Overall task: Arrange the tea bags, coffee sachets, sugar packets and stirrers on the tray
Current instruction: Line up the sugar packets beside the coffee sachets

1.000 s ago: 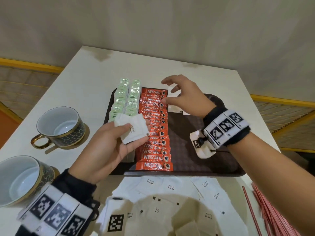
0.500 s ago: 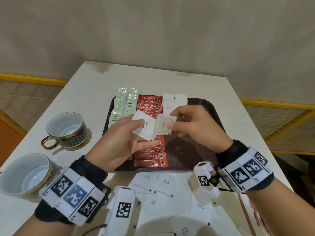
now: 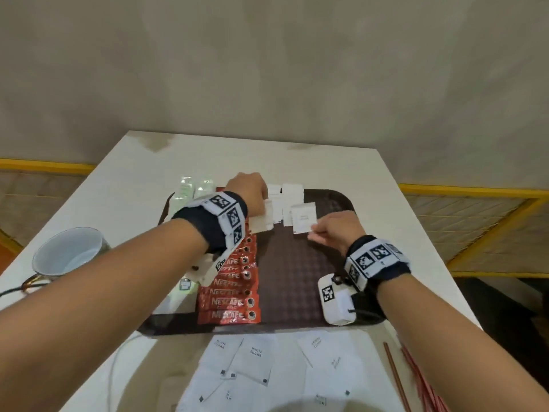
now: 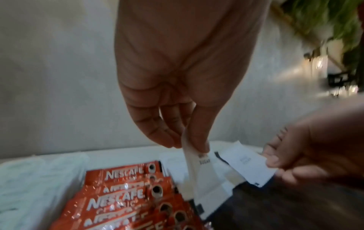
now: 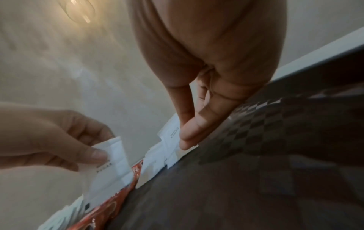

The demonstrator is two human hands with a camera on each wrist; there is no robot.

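My left hand (image 3: 252,193) pinches a small stack of white sugar packets (image 3: 263,223) over the far end of the red coffee sachet column (image 3: 234,292) on the dark tray (image 3: 297,278). My right hand (image 3: 323,230) pinches one sugar packet (image 3: 303,217) by its near edge, low over the two short rows of sugar packets (image 3: 292,193) lying at the tray's far side. Green tea bags (image 3: 185,188) line the tray's left edge. In the left wrist view, thumb and fingers (image 4: 199,140) clamp the stack (image 4: 202,169).
Loose sugar packets (image 3: 252,361) lie on the table in front of the tray. Red stirrers (image 3: 416,379) lie at the front right. A cup (image 3: 68,254) stands left of the tray. The tray's right half (image 3: 341,203) is bare.
My right hand drew one packet from the stack in my left hand. Both hands moved away from me to the tray's far side. My left arm now crosses over the coffee sachets.
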